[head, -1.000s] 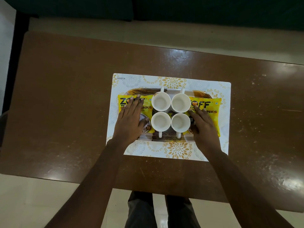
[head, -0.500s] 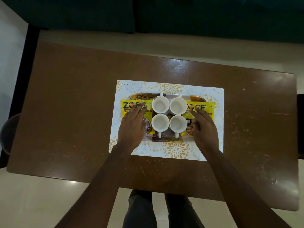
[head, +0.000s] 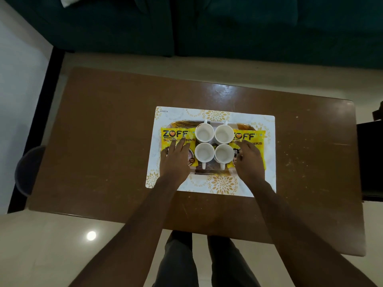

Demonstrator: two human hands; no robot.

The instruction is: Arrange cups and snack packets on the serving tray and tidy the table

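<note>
Several empty white cups (head: 204, 132) stand in a tight square in the middle of a brown serving tray (head: 182, 123). A yellow snack packet (head: 175, 134) lies on the tray's left side and a second yellow packet (head: 251, 137) on its right side. My left hand (head: 175, 160) rests flat on the left packet, fingers spread. Over the right packet hovers my right hand (head: 247, 160), fingers slightly curled and apart, holding nothing.
The tray sits on a white placemat with gold flowers (head: 219, 183), on a brown table (head: 103, 141). A dark green sofa (head: 207, 23) stands beyond the table. A dark round object (head: 29, 168) is at the table's left edge, dark furniture (head: 371, 160) at its right edge.
The camera has drawn back and up, so more table and sofa show. Both hands have slid a little toward me on the packets. Cups and packets stay in place.
</note>
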